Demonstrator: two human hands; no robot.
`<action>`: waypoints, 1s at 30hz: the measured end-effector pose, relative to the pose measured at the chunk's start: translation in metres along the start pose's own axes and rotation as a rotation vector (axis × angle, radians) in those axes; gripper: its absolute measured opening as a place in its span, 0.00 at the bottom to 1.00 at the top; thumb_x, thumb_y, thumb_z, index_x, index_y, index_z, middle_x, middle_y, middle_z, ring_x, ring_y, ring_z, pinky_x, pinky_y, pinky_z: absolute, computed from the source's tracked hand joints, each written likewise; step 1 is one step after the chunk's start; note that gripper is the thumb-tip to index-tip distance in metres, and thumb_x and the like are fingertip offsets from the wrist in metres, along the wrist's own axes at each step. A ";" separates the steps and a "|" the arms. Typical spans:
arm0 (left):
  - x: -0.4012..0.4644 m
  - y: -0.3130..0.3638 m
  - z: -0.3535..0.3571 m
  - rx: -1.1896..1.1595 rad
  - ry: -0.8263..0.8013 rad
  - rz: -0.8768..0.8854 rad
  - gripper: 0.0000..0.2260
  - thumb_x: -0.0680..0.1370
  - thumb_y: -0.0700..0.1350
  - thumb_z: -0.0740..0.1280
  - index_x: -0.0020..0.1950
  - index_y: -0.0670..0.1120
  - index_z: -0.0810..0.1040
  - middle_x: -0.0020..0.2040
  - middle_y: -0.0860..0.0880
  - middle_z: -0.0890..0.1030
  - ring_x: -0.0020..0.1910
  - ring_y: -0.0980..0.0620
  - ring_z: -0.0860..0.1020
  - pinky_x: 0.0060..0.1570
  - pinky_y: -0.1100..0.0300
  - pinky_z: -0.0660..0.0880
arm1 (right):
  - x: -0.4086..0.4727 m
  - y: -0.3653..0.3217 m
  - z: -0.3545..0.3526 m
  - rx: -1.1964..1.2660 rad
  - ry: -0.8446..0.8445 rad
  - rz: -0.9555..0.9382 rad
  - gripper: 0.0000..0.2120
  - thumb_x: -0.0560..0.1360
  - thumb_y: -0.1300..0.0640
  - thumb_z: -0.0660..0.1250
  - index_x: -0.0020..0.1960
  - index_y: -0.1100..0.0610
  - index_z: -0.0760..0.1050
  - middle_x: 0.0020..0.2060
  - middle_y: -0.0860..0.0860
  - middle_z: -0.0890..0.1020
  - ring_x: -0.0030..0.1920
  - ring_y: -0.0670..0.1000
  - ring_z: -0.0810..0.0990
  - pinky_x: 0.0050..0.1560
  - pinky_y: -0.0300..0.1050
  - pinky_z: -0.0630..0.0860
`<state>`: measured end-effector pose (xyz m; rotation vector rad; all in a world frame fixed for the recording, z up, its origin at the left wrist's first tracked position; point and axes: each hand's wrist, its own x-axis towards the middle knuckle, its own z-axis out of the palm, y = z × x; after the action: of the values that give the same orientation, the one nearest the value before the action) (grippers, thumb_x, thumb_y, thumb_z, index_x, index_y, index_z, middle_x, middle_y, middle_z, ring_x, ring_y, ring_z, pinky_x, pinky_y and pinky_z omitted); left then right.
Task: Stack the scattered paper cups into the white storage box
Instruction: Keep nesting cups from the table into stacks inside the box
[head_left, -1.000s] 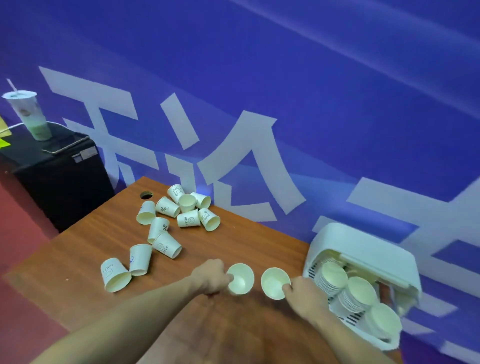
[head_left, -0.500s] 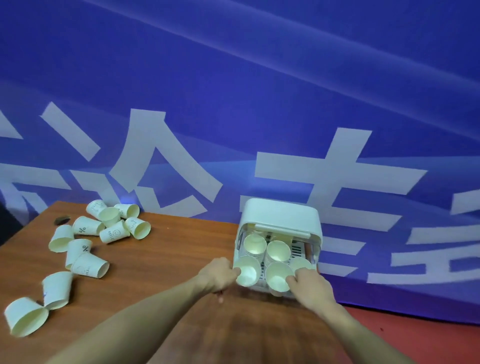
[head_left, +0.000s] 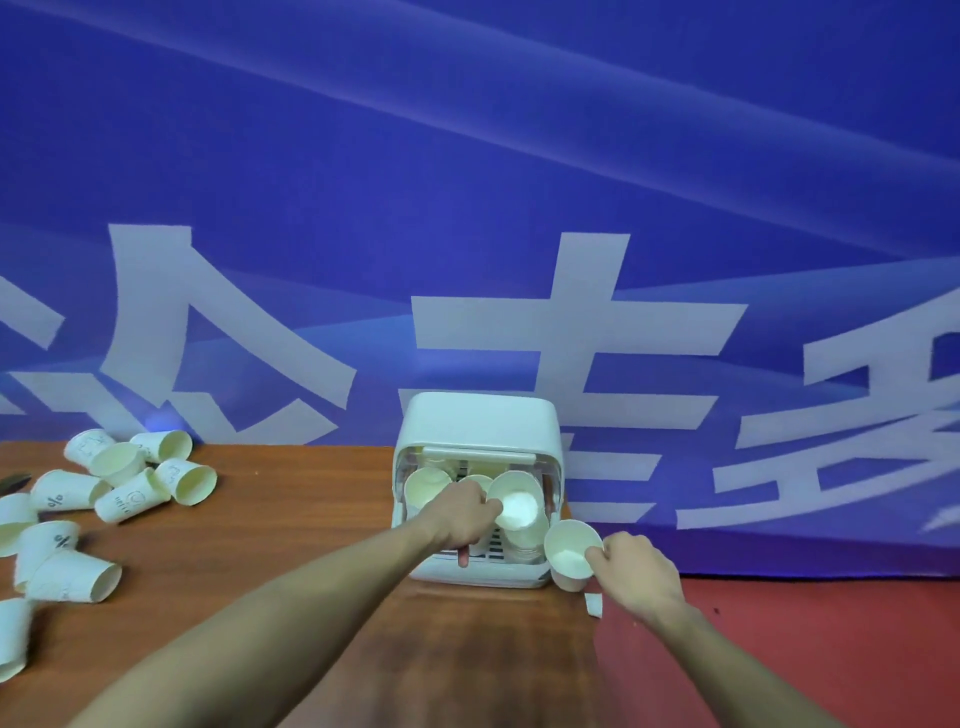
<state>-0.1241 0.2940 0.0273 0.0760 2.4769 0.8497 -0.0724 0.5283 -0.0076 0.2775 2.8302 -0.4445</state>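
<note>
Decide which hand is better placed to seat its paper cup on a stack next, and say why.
Left. The left hand already holds its paper cup inside the white storage box, over the stacks. The right hand grips the second cup outside the box, beside its right front corner.

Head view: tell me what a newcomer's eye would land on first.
The huge blue banner with white characters fills the background. At the brown wooden table's far right edge, the left hand pushes a cream paper cup into the white plastic storage box, while the right hand holds another cup beside it. Scattered paper cups litter the left.
</note>
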 end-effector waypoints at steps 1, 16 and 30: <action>0.005 0.003 0.002 0.008 -0.005 -0.002 0.12 0.76 0.46 0.55 0.34 0.42 0.66 0.28 0.42 0.70 0.22 0.43 0.79 0.21 0.64 0.60 | 0.003 0.004 0.000 -0.001 -0.006 0.006 0.13 0.74 0.49 0.56 0.37 0.55 0.70 0.33 0.49 0.75 0.34 0.51 0.74 0.32 0.42 0.68; 0.063 0.003 0.039 0.052 -0.143 -0.132 0.13 0.76 0.45 0.56 0.36 0.40 0.70 0.30 0.41 0.72 0.22 0.41 0.78 0.20 0.64 0.62 | 0.052 0.035 0.019 0.039 -0.104 0.061 0.15 0.75 0.50 0.57 0.32 0.55 0.66 0.30 0.50 0.73 0.35 0.53 0.74 0.32 0.42 0.66; 0.059 0.006 0.043 0.230 -0.099 -0.126 0.18 0.79 0.54 0.56 0.36 0.43 0.71 0.31 0.47 0.74 0.23 0.46 0.79 0.34 0.58 0.73 | 0.055 0.028 0.004 0.120 0.034 0.040 0.15 0.75 0.51 0.57 0.31 0.54 0.63 0.32 0.52 0.73 0.36 0.56 0.73 0.36 0.46 0.69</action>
<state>-0.1550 0.3353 -0.0251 0.0405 2.4463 0.4948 -0.1176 0.5610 -0.0344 0.3687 2.8299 -0.6082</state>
